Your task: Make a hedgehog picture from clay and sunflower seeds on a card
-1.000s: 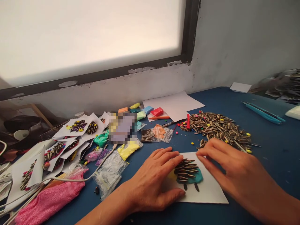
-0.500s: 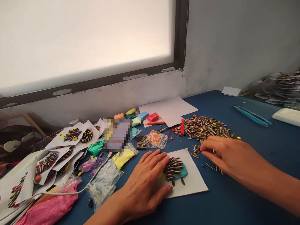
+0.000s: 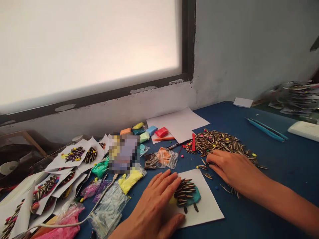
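Observation:
My left hand (image 3: 156,207) lies flat on a white paper card (image 3: 209,207), fingers spread, holding it down on the blue table (image 3: 274,172). On the card sits a teal clay shape (image 3: 195,198) covered with rows of striped sunflower seeds (image 3: 184,192). My right hand (image 3: 233,169) rests palm down at the near edge of a big pile of sunflower seeds (image 3: 216,141), fingertips among loose seeds; whether it holds one is hidden.
Finished seed cards (image 3: 74,154) are heaped at the left with clay bags (image 3: 128,179) and a pink cloth (image 3: 57,230). Coloured clay blocks (image 3: 160,131) and white paper sheets (image 3: 178,122) lie by the wall. Blue tools (image 3: 265,129) and a white box (image 3: 306,129) sit right.
My right hand left the card and moved right and back to the seed pile, then slid slightly left along its edge. The left hand stayed on the card.

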`<state>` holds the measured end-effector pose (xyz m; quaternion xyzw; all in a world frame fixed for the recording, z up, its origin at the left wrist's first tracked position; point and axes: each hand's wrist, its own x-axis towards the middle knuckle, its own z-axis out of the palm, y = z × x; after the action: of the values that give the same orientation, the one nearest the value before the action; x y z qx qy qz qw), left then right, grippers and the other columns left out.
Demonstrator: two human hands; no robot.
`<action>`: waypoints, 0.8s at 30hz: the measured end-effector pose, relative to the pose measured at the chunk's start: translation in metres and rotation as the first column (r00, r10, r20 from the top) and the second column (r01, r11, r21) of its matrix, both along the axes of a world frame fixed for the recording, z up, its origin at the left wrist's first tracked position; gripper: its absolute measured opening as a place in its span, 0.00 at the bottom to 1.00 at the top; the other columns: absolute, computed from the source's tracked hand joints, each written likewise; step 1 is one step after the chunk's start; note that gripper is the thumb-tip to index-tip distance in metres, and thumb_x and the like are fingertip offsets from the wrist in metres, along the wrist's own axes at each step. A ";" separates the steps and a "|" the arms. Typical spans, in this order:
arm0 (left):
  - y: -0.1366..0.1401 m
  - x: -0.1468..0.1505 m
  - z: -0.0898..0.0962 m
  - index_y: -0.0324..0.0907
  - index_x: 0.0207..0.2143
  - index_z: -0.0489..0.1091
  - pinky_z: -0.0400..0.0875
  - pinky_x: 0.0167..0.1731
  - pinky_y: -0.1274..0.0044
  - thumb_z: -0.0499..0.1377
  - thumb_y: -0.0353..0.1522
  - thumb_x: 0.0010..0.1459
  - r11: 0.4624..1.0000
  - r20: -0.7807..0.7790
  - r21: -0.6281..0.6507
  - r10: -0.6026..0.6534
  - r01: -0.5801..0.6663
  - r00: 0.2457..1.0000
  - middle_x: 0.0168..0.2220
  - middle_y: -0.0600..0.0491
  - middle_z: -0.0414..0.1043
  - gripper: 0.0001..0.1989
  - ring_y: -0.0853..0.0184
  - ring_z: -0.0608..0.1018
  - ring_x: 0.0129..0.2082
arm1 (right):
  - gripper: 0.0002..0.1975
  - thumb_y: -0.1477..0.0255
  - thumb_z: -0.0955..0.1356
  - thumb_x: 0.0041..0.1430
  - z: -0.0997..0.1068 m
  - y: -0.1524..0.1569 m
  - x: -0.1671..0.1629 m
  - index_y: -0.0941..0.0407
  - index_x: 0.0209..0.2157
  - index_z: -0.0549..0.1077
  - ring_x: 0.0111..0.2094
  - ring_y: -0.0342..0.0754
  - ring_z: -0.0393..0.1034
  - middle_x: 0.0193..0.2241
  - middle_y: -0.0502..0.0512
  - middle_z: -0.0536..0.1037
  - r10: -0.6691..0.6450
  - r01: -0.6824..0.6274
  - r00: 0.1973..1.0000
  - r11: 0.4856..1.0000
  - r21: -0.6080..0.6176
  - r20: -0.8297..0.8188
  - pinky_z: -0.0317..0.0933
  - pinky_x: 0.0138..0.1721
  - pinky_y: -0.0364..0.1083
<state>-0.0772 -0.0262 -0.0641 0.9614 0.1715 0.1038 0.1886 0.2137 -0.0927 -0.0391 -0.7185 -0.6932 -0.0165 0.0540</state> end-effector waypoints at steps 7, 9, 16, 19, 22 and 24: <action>0.001 0.001 0.003 0.47 0.71 0.48 0.54 0.69 0.59 0.60 0.37 0.63 1.000 -0.018 -0.009 -0.004 0.004 1.000 0.72 0.49 0.52 0.38 0.55 0.55 0.72 | 0.13 0.74 0.61 0.65 -0.006 -0.006 0.018 0.53 0.35 0.77 0.29 0.51 0.78 0.34 0.55 0.80 -0.024 0.028 0.999 0.994 0.108 -0.038 0.66 0.28 0.48; 0.001 0.001 0.002 0.46 0.71 0.47 0.54 0.69 0.59 0.60 0.37 0.63 1.000 -0.014 -0.009 -0.015 0.015 1.000 0.72 0.49 0.52 0.38 0.55 0.55 0.72 | 0.14 0.73 0.61 0.67 -0.006 -0.008 0.018 0.52 0.38 0.79 0.31 0.50 0.78 0.36 0.55 0.80 -0.015 0.022 0.999 0.990 0.138 -0.050 0.67 0.29 0.48; 0.002 0.002 0.001 0.46 0.71 0.48 0.54 0.69 0.59 0.60 0.35 0.62 1.000 -0.008 -0.010 -0.015 0.015 1.000 0.71 0.48 0.53 0.39 0.54 0.55 0.72 | 0.16 0.77 0.61 0.68 -0.005 -0.002 0.008 0.52 0.44 0.80 0.35 0.49 0.75 0.38 0.57 0.76 0.233 -0.209 0.969 0.948 0.239 -0.076 0.68 0.34 0.46; 0.001 0.002 0.002 0.46 0.71 0.49 0.54 0.69 0.59 0.60 0.35 0.62 1.000 -0.003 -0.017 -0.009 0.009 1.000 0.71 0.48 0.54 0.38 0.54 0.55 0.72 | 0.14 0.76 0.63 0.67 -0.008 0.003 0.008 0.53 0.37 0.80 0.36 0.50 0.74 0.37 0.57 0.77 0.250 -0.235 0.967 0.949 0.208 -0.045 0.68 0.35 0.48; 0.001 0.002 0.003 0.47 0.71 0.49 0.53 0.69 0.58 0.60 0.36 0.63 0.999 -0.009 -0.037 0.003 -0.004 1.000 0.71 0.48 0.54 0.38 0.53 0.55 0.72 | 0.13 0.76 0.62 0.67 -0.011 0.005 0.008 0.55 0.32 0.77 0.35 0.51 0.72 0.35 0.57 0.76 0.220 -0.208 0.974 0.958 0.199 -0.042 0.67 0.36 0.49; 0.002 0.002 0.002 0.46 0.71 0.49 0.53 0.69 0.56 0.60 0.36 0.63 0.998 -0.022 -0.055 0.004 -0.006 1.000 0.71 0.47 0.53 0.38 0.52 0.55 0.72 | 0.14 0.76 0.61 0.67 -0.013 0.006 0.006 0.55 0.32 0.75 0.35 0.52 0.71 0.34 0.58 0.76 0.195 -0.183 0.980 0.962 0.203 -0.043 0.66 0.37 0.50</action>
<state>-0.0751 -0.0247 -0.0622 0.9564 0.1787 0.0890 0.2129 0.2198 -0.0870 -0.0518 -0.6404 -0.7514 -0.0576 0.1482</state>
